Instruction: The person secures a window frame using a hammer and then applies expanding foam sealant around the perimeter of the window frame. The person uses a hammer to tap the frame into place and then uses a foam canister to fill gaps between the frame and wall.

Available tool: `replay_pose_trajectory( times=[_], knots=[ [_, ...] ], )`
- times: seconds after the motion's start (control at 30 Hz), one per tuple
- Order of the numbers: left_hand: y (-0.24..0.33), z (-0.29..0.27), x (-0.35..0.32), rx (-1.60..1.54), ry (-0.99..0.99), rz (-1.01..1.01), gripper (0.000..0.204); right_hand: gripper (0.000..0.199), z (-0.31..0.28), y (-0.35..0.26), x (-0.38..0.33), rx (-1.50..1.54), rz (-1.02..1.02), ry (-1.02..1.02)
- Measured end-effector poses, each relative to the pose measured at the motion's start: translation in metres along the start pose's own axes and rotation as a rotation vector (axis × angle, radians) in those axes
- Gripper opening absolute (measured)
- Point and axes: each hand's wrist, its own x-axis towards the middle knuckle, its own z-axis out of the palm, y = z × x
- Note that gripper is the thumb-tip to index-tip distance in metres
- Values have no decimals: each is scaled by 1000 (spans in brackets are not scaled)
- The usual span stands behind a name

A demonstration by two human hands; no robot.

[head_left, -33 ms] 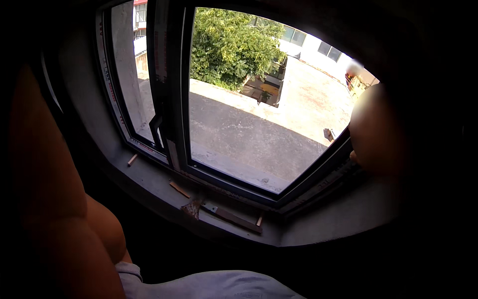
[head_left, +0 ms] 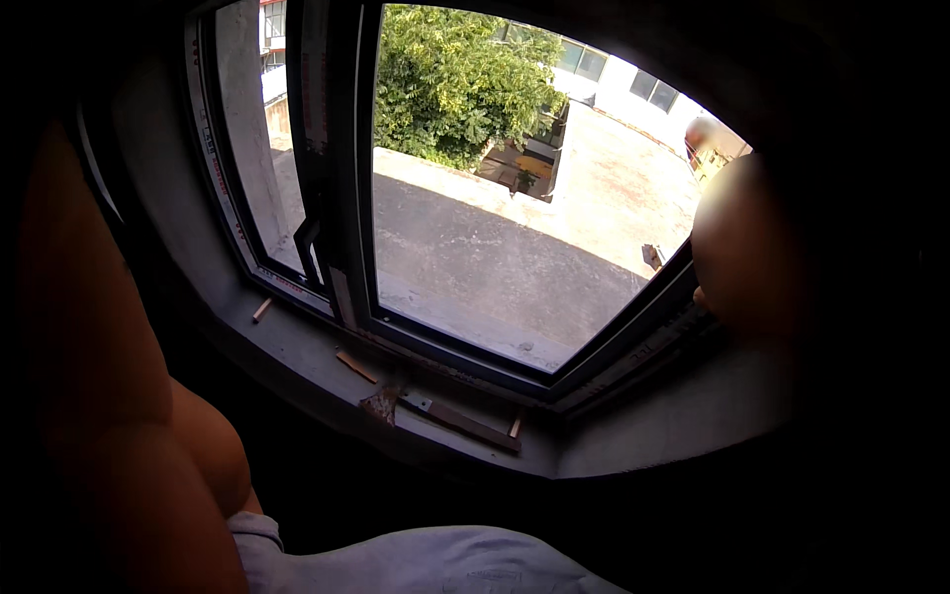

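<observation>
My left arm (head_left: 109, 396) rises along the left edge, bent and in deep shadow. Its hand is outside the picture. At the right side of the window, a smeared, skin-coloured shape (head_left: 747, 252) overlaps the dark frame; it may be my right hand, but its fingers cannot be made out. Between them stands a dark-framed window (head_left: 554, 391) with a large glass pane and a narrower one at left. A black window handle (head_left: 309, 247) hangs on the upright between the panes, with neither arm seen touching it.
Along the grey sill (head_left: 312, 346) lie small wood pieces (head_left: 262, 310), a thin wooden strip (head_left: 356, 366), a brown bristly scrap (head_left: 381, 403) and a dark flat bar (head_left: 465, 429). Pale cloth (head_left: 426, 559) covers my body below. Outside are a tree (head_left: 465, 89) and a flat roof (head_left: 495, 257).
The window and sill sit slightly higher in the picture, as my view has tilted a little. Both the left arm and the shape at right keep nearly the same place.
</observation>
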Motion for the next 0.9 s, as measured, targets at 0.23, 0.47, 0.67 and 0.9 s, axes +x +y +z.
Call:
replay_pose_trajectory(
  times=[0.23,0.47,0.67,0.9],
  knots=[
    [11,25,-41,-140,74,-166,18,49,35,2,-9,-15,21,207],
    [-5,171,-287,-153,-610,-1344,55,48,10,-3,-9,-46,17,245],
    [-30,243,-366,-46,-957,-1602,89,59,-33,-7,-8,141,67,-80],
    [-7,226,-368,96,-1147,-1460,76,50,-28,-5,-17,14,-32,10]
  ],
)
